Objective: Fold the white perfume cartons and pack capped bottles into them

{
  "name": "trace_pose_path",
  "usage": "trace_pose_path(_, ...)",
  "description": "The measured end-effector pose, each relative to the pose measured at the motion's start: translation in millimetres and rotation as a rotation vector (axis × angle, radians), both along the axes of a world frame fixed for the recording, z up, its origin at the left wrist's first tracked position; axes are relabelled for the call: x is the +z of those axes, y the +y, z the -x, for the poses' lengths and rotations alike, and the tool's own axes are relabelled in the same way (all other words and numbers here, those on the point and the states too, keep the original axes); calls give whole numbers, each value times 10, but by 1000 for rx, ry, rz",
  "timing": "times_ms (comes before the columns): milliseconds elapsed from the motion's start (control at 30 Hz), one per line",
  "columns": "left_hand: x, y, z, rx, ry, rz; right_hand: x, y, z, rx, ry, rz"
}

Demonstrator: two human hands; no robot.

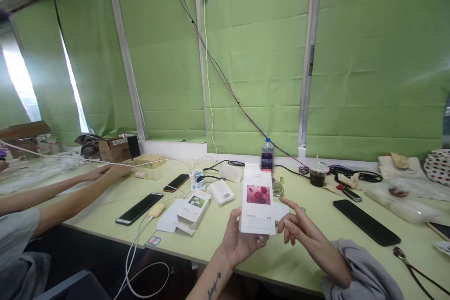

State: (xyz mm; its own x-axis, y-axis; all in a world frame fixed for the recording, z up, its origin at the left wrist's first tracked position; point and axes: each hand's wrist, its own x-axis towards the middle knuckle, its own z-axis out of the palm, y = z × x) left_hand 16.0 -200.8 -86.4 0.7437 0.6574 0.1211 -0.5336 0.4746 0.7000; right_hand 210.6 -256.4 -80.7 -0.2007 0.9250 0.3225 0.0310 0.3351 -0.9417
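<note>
A white cardboard box [258, 218] with a picture of red roses on its front is held up over the table's near edge. My left hand [237, 246] is closed around its lower part, thumb on the left side and fingers beneath. To the right of the box is my right hand [304, 232], its fingers apart and partly curled. Its fingertips are close to the box's right edge; I cannot tell whether they touch. On the table to the left lies an opened white box [193, 208] with a green-and-white flower picture. A smaller white box [221, 191] with a barcode lies behind it.
Two phones [139, 208] and a power strip [197, 181] with cables are left of centre. A bottle [267, 150] stands behind the held box. To the right are a drink cup [318, 174] and a black phone [366, 221]. Another person's arms [70, 197] reach in from the left.
</note>
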Motion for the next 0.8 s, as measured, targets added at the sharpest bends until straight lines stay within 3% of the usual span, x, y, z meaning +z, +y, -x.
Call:
trace_pose_path(100,-4,-20,-16,119,138,-187,-37,28,-51,-93,-122,-15)
trace_pose_path(233,-56,-50,-64,510,685,-623,-123,84,-41,-317,-372,-91)
trace_pose_path(333,-172,-53,-130,744,1056,-867,-180,128,42,-339,-351,-71)
trace_pose_path(400,-268,-41,-179,810,1164,-928,-211,171,84,-374,-324,-51)
trace_pose_path(567,-354,-1,-212,800,1210,-927,-248,273,20,-370,-312,-68)
trace_pose_path(667,-266,21,-152,730,1054,-894,-243,277,-36,-272,-273,-54)
trace_pose_path(800,-135,96,-38,539,840,-807,-239,247,-7,-202,-234,-26)
